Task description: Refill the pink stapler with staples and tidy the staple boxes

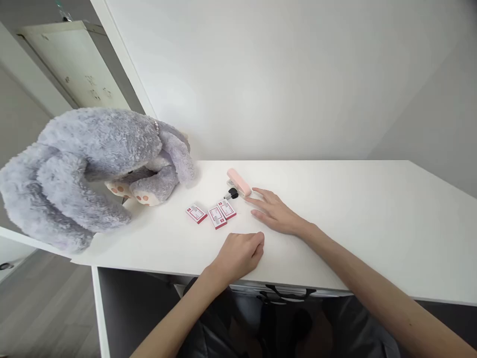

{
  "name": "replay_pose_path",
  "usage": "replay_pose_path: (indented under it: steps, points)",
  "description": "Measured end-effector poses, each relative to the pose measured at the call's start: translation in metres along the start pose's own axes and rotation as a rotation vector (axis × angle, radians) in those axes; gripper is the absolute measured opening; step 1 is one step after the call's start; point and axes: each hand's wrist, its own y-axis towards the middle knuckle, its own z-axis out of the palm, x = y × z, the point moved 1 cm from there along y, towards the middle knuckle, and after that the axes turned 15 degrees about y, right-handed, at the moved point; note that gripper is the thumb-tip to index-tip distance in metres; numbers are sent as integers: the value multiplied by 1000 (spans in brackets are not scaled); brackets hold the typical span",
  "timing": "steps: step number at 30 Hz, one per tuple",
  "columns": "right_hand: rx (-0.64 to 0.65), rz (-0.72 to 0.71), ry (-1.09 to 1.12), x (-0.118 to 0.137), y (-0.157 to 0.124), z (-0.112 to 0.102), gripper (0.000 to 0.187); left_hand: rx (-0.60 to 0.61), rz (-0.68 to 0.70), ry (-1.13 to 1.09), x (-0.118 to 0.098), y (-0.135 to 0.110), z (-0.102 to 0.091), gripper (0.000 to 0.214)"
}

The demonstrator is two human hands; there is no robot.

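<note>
A pink stapler (pixel 239 182) lies slantwise near the middle of the white tabletop. My right hand (pixel 274 212) is palm down beside it, fingers spread, with the fingertips at the stapler's near end; whether they touch it I cannot tell. Closer to the front edge, my left hand (pixel 240 254) rests on the table as a loose fist, with nothing showing in it. A key with a black head (pixel 233 193) lies against the stapler's left side. Three small red-and-white boxes (pixel 196 213) lie flat to the left, two of them side by side.
A large grey plush toy (pixel 100 144) slumps over the table's left end. A white wall (pixel 283 89) rises behind the table (pixel 365 214). Under the front edge are drawers with a black handle (pixel 290 293). A pale cabinet (pixel 74 64) stands beyond at the far left.
</note>
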Motion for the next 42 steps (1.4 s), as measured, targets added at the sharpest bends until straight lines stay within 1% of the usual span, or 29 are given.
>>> replay_pose_path:
  steps: [3,6,9,13,16,19,22,26,29,34,36,38,40,42]
  points:
    - [37,-22,-56,1,7,6,57,2,3,5,0,0,0,24]
    - [28,1,-92,2,11,9,59,3,2,6,0,1,0,25]
    - [37,22,-98,2,12,8,58,3,-4,3,-1,2,0,25]
    - [46,13,-90,-3,17,4,57,-13,-9,-3,0,3,1,25]
    - [30,-26,-62,-8,20,4,56,-31,1,-5,0,4,2,25]
    - [-19,-53,-11,-10,20,3,54,-47,3,-4,0,3,3,26]
    - [-83,-16,38,-12,16,2,51,-57,8,-12,1,3,3,25]
    - [-132,48,78,-11,11,-1,46,-52,2,-17,2,2,4,24]
    - [-138,74,97,-11,12,-2,42,-39,-5,-24,1,2,3,24]
    - [-134,27,94,-13,16,0,43,-29,-4,-24,0,2,0,24]
    - [-179,54,124,-15,17,1,42,-31,-5,-20,0,2,0,24]
    - [-271,107,157,-18,16,0,37,-31,-3,-18,0,2,0,24]
    - [-390,166,187,-21,15,-1,27,-31,-1,-18,0,2,1,24]
    - [-493,221,222,-24,15,-3,13,-27,-1,-19,0,1,0,23]
